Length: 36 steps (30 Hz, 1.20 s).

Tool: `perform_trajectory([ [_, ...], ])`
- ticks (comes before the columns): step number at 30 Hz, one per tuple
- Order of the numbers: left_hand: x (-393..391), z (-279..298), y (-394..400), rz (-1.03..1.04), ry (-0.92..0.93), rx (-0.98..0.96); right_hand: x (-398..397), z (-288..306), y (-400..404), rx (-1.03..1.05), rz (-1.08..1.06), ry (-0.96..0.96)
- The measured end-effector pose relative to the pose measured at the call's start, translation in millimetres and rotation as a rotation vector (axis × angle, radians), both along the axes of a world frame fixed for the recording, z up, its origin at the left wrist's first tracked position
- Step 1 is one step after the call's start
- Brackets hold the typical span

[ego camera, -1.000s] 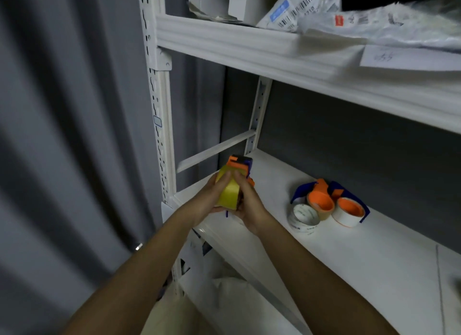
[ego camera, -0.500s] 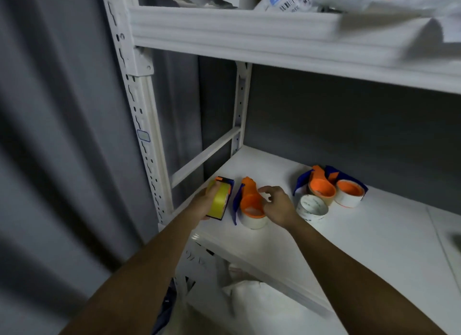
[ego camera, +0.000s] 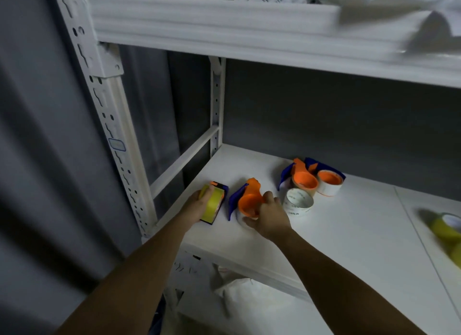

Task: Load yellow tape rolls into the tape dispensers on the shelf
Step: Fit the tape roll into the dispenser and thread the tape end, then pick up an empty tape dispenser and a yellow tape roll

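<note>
— Where do we have our arms?

— Both reach forward and slightly up from the bottom of the view, bare from the forearm down, the two forearms drawing closer together toward the wrists.

— And our left hand (ego camera: 199, 205)?

— It lies farther left, palm turned inward, fingers curled around what it grips, with the thumb lying over the top.

— Our right hand (ego camera: 268, 216)?

— It sits just beside the left, a little nearer to us, back of the hand facing up. Its fingers (ego camera: 269, 196) are bent and closed on what it holds, the thumb tucked low on the near side. The wrist is nearly straight.

— Do the hands touch?

— No, a narrow gap separates them.
</note>
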State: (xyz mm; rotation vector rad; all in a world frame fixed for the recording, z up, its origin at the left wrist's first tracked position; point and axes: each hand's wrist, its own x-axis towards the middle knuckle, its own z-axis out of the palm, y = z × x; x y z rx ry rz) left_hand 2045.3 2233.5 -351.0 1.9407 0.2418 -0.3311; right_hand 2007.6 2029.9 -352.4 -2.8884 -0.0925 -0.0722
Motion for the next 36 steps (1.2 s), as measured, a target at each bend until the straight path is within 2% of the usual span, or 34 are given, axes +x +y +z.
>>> perform_trajectory([
  [6, 6.9, 4.3, -3.6, -0.019, 0.036, 0.028, -4.5, -9.0, -16.3, -0.03, -0.033, 0.02],
  [10, 9.4, 5.9, 3.0, -0.059, -0.048, 0.289, -4.1, -11.1, -17.7, -0.053, -0.005, 0.022],
  [16, 9.9, 8.4, -5.0, 0.038, -0.118, 0.337, -10.2, -5.6, -22.0, 0.049, 0.015, -0.087],
  [20, 0.7, 20.7, -24.7, 0.091, -0.316, 0.571, -15.7, 3.1, -34.6, 0.067, 0.04, -0.183],
  [23, -5.8, 33.4, -44.6, 0.047, -0.459, 0.653, -19.8, 9.9, -52.2, 0.085, 0.073, -0.127],
  [25, -10.0, 41.0, -61.9, -0.001, -0.522, 0.677, -24.3, 14.4, -65.3, 0.103, 0.115, -0.088],
  [29, -21.7, 60.1, -105.8, -0.06, -0.627, 0.685, -36.3, 23.6, -95.4, 0.193, 0.131, -0.136],
  [32, -36.6, 71.4, -144.8, -0.104, -0.604, 0.66, -49.6, 32.5, -122.1, 0.264, 0.141, -0.092],
  [36, -63.7, 84.4, -200.4, -0.117, -0.547, 0.546, -72.8, 40.6, -168.7, 0.256, 0.186, -0.038],
])
